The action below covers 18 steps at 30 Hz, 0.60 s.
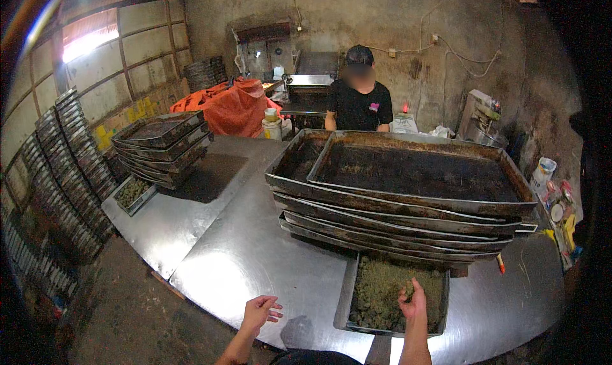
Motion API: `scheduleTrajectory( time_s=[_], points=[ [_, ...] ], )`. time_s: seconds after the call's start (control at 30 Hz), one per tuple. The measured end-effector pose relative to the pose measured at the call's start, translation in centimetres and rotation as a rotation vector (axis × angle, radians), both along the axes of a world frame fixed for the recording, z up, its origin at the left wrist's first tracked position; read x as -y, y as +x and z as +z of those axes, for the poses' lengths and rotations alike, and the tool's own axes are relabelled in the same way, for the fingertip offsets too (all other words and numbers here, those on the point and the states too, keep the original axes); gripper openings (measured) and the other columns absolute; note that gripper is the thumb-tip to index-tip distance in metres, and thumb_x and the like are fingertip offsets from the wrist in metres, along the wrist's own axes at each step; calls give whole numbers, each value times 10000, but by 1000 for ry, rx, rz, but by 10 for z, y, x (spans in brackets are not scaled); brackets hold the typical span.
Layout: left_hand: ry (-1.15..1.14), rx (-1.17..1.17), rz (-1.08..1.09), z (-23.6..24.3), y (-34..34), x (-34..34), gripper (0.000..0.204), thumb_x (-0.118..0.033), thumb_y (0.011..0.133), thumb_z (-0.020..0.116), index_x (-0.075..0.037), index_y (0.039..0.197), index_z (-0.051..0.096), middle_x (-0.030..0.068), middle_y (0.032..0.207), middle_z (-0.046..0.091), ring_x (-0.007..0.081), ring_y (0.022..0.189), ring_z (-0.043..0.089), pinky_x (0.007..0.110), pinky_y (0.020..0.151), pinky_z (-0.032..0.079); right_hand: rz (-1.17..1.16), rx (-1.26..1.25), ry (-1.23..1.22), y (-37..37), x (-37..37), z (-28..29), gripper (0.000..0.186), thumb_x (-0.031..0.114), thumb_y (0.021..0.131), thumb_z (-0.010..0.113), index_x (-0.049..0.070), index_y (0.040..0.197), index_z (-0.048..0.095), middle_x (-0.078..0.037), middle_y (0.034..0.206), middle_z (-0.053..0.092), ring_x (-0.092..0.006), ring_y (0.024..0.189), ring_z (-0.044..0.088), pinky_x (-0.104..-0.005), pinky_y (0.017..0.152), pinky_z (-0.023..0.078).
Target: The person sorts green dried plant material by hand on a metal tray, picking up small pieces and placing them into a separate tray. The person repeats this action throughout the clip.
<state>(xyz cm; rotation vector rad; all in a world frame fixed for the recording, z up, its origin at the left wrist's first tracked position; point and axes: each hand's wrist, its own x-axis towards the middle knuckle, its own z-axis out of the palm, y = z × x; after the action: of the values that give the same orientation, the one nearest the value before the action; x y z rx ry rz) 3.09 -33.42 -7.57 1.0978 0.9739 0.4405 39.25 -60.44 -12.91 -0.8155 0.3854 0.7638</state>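
Note:
My left hand (261,314) hangs over the steel table (223,256) left of a deep metal tray (345,301), fingers loosely bent and apart, holding nothing. My right hand (413,301) is over that tray, its fingers curled round a clump of the greenish, crumbly mixture (376,288) that covers the tray's bottom. Directly behind the tray rises a tall stack of large, darkened metal trays (398,212), slightly overhanging it.
A co-worker (360,103) is behind the big stack. Another tray stack (159,148) and a small filled tray (132,195) stand at the table's left. Racks of trays (70,174) lean by the left wall; an orange tarp (236,103) and cluttered containers (549,193) lie beyond.

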Motion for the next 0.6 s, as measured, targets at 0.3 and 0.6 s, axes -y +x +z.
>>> scheduleTrajectory(
  time_s=[0.3,0.6],
  points=[
    [34,17,-94,12,16,5,293,-218,943,544,20,1113,565,170,910,661,266,731,682,330,601,557,-124,174,-244,-13,-11,50,471,530,838,627,131,684,431,-8,608,475,-124,449,419,-251,370,284],
    [45,8,-170,17,35,17,252,-209,946,540,-9,1090,591,149,918,667,242,735,681,324,593,552,-47,407,-248,-33,-15,66,358,407,893,594,108,716,507,-5,597,474,-140,370,384,-273,365,303]
  ],
)
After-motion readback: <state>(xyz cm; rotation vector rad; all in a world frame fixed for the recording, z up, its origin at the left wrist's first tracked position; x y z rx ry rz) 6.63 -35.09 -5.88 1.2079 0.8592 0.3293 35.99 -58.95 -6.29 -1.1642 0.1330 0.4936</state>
